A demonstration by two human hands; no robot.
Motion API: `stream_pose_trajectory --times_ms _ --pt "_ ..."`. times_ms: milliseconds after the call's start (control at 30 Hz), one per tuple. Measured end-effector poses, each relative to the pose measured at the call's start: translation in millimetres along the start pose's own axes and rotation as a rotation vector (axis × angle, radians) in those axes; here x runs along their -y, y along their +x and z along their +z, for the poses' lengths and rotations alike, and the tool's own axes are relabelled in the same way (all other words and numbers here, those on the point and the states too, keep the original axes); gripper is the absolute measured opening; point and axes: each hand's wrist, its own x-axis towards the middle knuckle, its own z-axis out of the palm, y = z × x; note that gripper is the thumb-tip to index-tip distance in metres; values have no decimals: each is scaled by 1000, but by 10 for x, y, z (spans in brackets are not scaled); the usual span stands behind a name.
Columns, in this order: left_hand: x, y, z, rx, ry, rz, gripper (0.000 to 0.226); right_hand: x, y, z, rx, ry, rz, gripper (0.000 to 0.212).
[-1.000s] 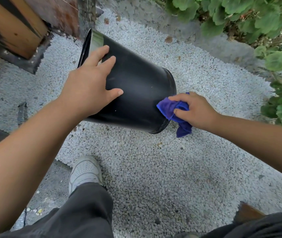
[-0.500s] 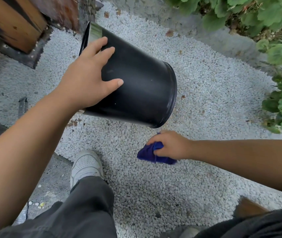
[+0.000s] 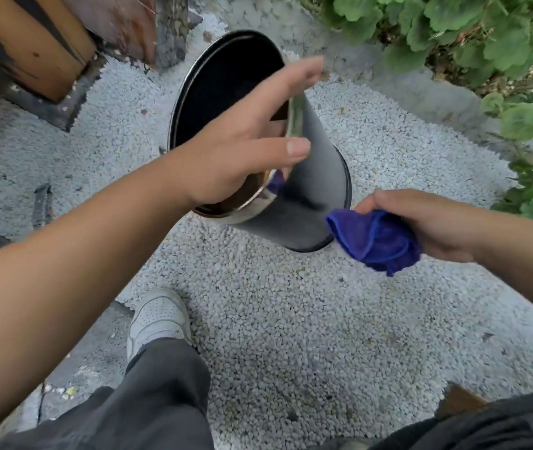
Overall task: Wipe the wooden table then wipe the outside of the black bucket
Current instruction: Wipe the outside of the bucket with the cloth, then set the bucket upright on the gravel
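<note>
The black bucket [image 3: 318, 193] stands tilted on white gravel, its open mouth turned up toward me and its base on the ground at the right. My left hand [image 3: 239, 151] is at the near rim, thumb across the outer wall and fingers reaching inside; the index finger sticks out straight. My right hand [image 3: 427, 222] holds a bunched blue cloth [image 3: 378, 241] just right of the bucket's lower wall, touching it or nearly so.
White gravel [image 3: 291, 319] covers the ground. A wooden structure [image 3: 41, 53] stands at the top left. Green plants [image 3: 453, 30] line a concrete kerb [image 3: 420, 92] at the top right. My white shoe [image 3: 158, 316] and dark trousers are below.
The bucket has swung from lying on its side to mouth-up. My left hand shifted from its wall to the rim. My right hand lifted the cloth from the gravel to the bucket's base.
</note>
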Motion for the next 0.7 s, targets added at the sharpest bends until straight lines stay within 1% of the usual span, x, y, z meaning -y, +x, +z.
stream_pose_trajectory --times_ms 33,67,100,167,200,233,267,300,333,367,400,433,467,533,600,667,700 --pt "-24 79 -10 45 56 13 79 27 -71 -53 -70 -70 -4 84" --pt "-46 151 -31 49 120 33 79 68 -137 -89 -129 -141 -12 92" --pt "-72 210 -76 4 166 46 77 125 -188 -111 -176 -217 -24 97" --pt "-66 265 -230 -212 215 11 68 264 -265 -133 -262 -437 -66 98" --pt "-31 276 -336 -368 327 -36 63 335 -286 -136 -299 -578 -84 94" --pt "26 276 -451 -511 520 -127 63 412 -299 -131 -333 -721 -98 92" --pt "107 270 -559 -593 681 -268 66 484 -309 -124 -361 -847 -105 93" --pt "190 256 -631 -603 741 -430 69 549 -323 -99 -373 -938 -104 95" --pt "261 244 -671 -564 675 -572 72 605 -328 -74 -370 -994 -89 96" --pt "304 248 -679 -504 532 -652 72 644 -328 -50 -366 -1025 -61 95" --pt "319 277 -663 -454 384 -676 69 662 -321 -43 -366 -1045 -23 94" --pt "307 328 -649 -408 298 -667 63 663 -310 -37 -364 -1053 25 94" --pt "281 398 -643 -360 311 -636 57 650 -300 -32 -355 -1063 77 94" --pt "236 588 -663 -318 462 -590 47 603 -282 30 -296 -1011 168 90" --pt "219 768 -693 -349 593 -570 36 532 -256 152 -180 -747 267 83" --pt "214 881 -701 -330 608 -581 24 425 -202 317 -62 -475 380 74" --pt "205 912 -695 -297 616 -588 19 363 -163 397 -32 -406 396 70"
